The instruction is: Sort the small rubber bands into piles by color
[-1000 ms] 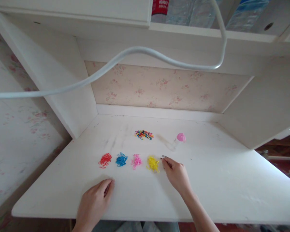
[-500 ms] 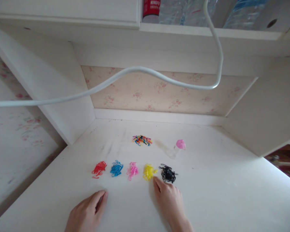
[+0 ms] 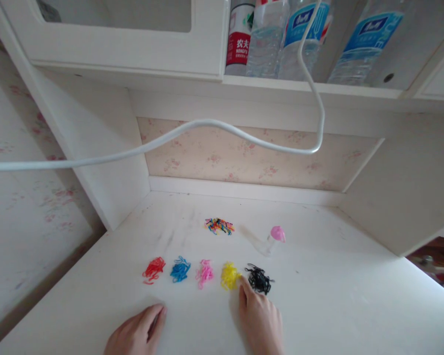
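Note:
My right hand point(image 3: 261, 310) is closed, its thumb and forefinger together at the right edge of a pile of yellow rubber bands point(image 3: 229, 276). Whatever lies between those fingertips is too small to make out. Just beyond its knuckles lies a black rubber band pile point(image 3: 259, 279). My left hand point(image 3: 136, 330) rests on the white desk point(image 3: 192, 320), fingers curled and thumb against forefinger, nothing visible in it. Farther left in the same row are piles of pink point(image 3: 205, 273), blue point(image 3: 180, 269) and red rubber bands point(image 3: 154, 269).
A mixed-colour rubber band pile point(image 3: 220, 226) lies behind the row. Right of it is a small clear container with a pink top point(image 3: 277, 233). A white cable point(image 3: 214, 123) crosses the view. Water bottles point(image 3: 303, 39) stand on the shelf above.
The view has tilted upward, so more of the shelf and bottles shows and the desk sits lower. Both hands keep nearly the same places relative to the piles.

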Tool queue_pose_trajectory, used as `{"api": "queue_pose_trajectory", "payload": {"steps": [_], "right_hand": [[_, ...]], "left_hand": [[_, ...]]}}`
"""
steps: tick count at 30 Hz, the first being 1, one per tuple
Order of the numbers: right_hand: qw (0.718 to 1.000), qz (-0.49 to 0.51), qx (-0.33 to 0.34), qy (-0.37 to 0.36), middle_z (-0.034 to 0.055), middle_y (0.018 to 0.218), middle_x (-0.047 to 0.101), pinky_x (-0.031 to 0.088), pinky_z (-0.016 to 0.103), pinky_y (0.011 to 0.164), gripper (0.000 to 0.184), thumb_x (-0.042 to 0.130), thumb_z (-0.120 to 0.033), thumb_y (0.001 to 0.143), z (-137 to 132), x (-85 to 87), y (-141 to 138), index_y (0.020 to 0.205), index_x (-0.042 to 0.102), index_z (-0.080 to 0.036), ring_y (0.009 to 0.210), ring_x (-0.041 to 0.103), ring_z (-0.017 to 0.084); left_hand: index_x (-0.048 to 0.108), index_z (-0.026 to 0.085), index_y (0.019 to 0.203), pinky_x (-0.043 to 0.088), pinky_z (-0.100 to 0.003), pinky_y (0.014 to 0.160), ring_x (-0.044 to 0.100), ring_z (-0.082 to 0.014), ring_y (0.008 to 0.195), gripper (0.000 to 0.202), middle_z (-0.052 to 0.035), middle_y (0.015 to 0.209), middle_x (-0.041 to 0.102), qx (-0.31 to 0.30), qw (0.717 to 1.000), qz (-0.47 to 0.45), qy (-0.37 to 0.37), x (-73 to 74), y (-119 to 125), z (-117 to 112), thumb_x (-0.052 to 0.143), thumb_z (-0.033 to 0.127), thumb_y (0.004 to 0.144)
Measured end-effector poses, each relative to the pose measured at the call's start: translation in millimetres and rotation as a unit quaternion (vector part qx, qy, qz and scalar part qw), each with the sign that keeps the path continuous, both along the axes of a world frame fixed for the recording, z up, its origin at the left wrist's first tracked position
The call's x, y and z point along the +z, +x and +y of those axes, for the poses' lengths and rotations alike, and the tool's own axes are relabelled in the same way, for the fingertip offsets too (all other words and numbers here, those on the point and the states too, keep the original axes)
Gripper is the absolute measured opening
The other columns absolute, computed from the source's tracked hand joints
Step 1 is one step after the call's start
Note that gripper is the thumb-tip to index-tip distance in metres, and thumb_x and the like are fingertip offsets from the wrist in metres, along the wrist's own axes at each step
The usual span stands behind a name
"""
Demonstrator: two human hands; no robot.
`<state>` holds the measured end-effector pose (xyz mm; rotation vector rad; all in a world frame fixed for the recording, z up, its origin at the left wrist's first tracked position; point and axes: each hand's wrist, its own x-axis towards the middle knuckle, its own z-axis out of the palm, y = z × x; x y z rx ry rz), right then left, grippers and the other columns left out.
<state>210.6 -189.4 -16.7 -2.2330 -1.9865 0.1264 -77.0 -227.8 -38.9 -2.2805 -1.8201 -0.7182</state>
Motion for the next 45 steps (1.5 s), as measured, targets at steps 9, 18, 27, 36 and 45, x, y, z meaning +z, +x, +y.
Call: {"api": "queue_pose_trajectory", "payload": {"steps": [9,18,27,36,45], "right_hand": [[0.991,0.113,0.032,0.063,-0.0003,0.079,0.072,0.043,0.022,0.06,0.034,0.033,-0.034,0.092,-44,-4.1,12,0.108,0.063,-0.031,0.071,0.067,0.016],[0.991,-0.007,-0.032,0.133,-0.0015,0.075,0.071,0.038,0.024,0.051,0.031,0.038,-0.04,0.09,-88,-31.0,59,0.103,0.065,-0.03,0.062,0.066,0.018],[0.971,-0.002,-0.014,0.24,-0.001,0.068,0.069,0.036,0.022,0.057,0.029,0.043,-0.039,0.09,-86,-39.5,54,0.095,0.069,-0.028,0.059,0.063,0.012],[0.966,0.02,-0.006,0.256,0.0009,0.065,0.068,0.038,0.021,0.059,0.032,0.041,-0.036,0.091,-86,-32.0,53,0.093,0.07,-0.025,0.057,0.061,0.011],[0.958,0.026,0.02,0.286,0.0021,0.069,0.07,0.041,0.02,0.06,0.031,0.042,-0.035,0.091,-84,-32.5,55,0.094,0.07,-0.022,0.057,0.062,0.01]], "left_hand": [[0.064,0.028,0.087,0.045,-0.022,0.058,0.066,-0.0146,0.065,0.026,0.0031,0.076,0.072,0.054,0.99,-0.046,-0.123,18.9,6,-5,0.041,0.041,0.089],[0.063,0.023,0.081,0.041,-0.022,0.062,0.06,-0.013,0.065,0.031,0.0004,0.073,0.068,-0.079,0.979,-0.095,-0.163,74.9,41,24,0.037,0.037,0.091],[0.069,0.027,0.086,0.042,-0.021,0.067,0.064,-0.0141,0.079,0.024,0.0009,0.087,0.071,-0.089,0.965,-0.043,-0.242,99.9,102,130,0.047,0.034,0.081],[0.068,0.023,0.091,0.046,-0.034,0.071,0.064,-0.0264,0.086,0.026,-0.0094,0.092,0.07,0.016,0.971,0.014,-0.238,66.8,128,184,0.05,0.036,0.078],[0.06,0.025,0.11,0.044,-0.033,0.08,0.061,-0.0243,0.097,0.03,-0.0083,0.107,0.066,-0.014,0.974,0.033,-0.222,57.8,122,198,0.047,0.026,0.083]]}}
